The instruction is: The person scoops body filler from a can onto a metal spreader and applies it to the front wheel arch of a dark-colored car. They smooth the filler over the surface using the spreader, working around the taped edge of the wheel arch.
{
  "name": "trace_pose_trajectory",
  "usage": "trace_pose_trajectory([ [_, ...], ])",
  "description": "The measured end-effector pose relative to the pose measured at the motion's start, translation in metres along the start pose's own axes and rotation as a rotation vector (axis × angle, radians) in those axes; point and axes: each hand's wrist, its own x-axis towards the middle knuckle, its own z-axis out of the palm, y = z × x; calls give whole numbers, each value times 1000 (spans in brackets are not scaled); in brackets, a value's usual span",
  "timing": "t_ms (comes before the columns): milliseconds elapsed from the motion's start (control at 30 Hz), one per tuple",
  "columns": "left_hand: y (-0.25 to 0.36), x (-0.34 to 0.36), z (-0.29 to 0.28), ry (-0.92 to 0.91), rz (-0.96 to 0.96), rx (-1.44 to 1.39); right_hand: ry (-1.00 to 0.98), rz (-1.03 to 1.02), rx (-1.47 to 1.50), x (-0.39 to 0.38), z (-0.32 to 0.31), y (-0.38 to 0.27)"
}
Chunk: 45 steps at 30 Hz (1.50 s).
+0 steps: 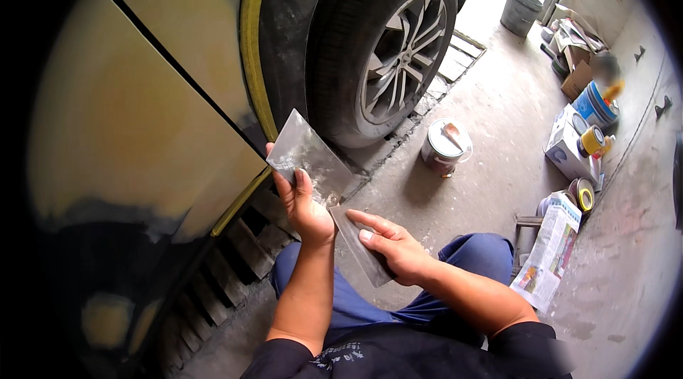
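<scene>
Two flat plates are filling your hands beside a car. Your left hand is gripping a smeared gray plate, the thumb pressing on its near face and the fingers curling behind; the plate is tilting upward, just below the tire. Your right hand is clasping a second gray plate between thumb and fingers, its upper end resting close to the heel of your left hand; whether they are touching, this angle is not telling. Your legs in blue trousers are bending beneath. To your left, a body panel is showing tan patches, while a yellow strip is edging the wheel arch. Ahead and to the right, a lidded can is standing on the floor. Farther right, a white box and a newspaper are sitting near the wall.
</scene>
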Motion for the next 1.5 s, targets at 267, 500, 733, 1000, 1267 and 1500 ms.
trace_pose_trajectory([
  [267,-11,-10,1,-114,-19,-89,67,-160,-110,9,-10,-3],
  [500,-11,-14,-1,-241,-264,-233,75,-137,-267,11,-20,-29],
  [733,-9,-21,-13,-293,-525,-338,138,-298,-567,17,-27,-54],
  [1000,-12,-21,-30,-396,-612,-297,122,-450,-783,18,-40,-55],
  [1267,-6,-9,-37,-149,-668,-199,477,-645,-957,4,-51,-77],
  [1500,-12,-13,-26,-38,-446,-93,4,-748,-1572,16,-53,-44],
])
